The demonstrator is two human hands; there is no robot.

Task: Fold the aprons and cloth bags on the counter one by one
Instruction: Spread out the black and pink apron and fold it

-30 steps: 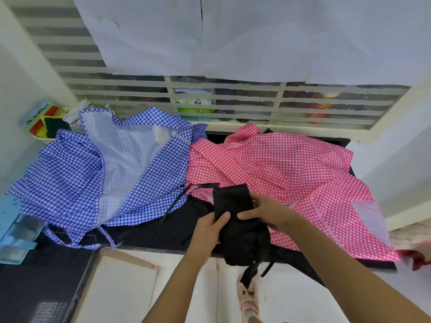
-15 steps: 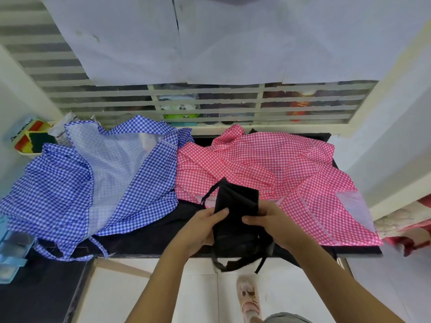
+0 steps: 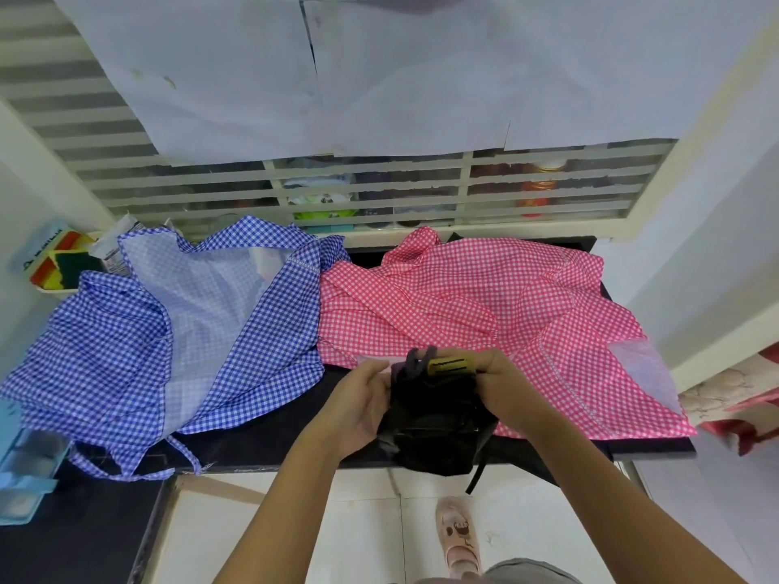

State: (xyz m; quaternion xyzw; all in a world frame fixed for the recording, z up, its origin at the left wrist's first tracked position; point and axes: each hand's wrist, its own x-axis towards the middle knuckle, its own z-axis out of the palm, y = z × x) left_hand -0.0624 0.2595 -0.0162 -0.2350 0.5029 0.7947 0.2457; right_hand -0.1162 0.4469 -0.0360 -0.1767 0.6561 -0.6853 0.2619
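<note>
Nothing can be read outright. A yellow label [image 3: 451, 366] on the black cloth bag [image 3: 434, 432], just off centre toward 6 o'clock, carries two dark lines of print too small to make out. At 9 o'clock, a blue-sided box [image 3: 42, 250] shows dark lettering and the white packet [image 3: 110, 248] beside it fine print, both illegible.

I had both bare forearms reaching forward, converging over the front edge of the counter [image 3: 261, 436]. My left hand [image 3: 358, 408] cupped the left side of the black cloth bag [image 3: 434, 436], fingers curled round it, palm turned inward. My right hand [image 3: 503, 392] pinched its top right, thumb and fingers bent.
</note>
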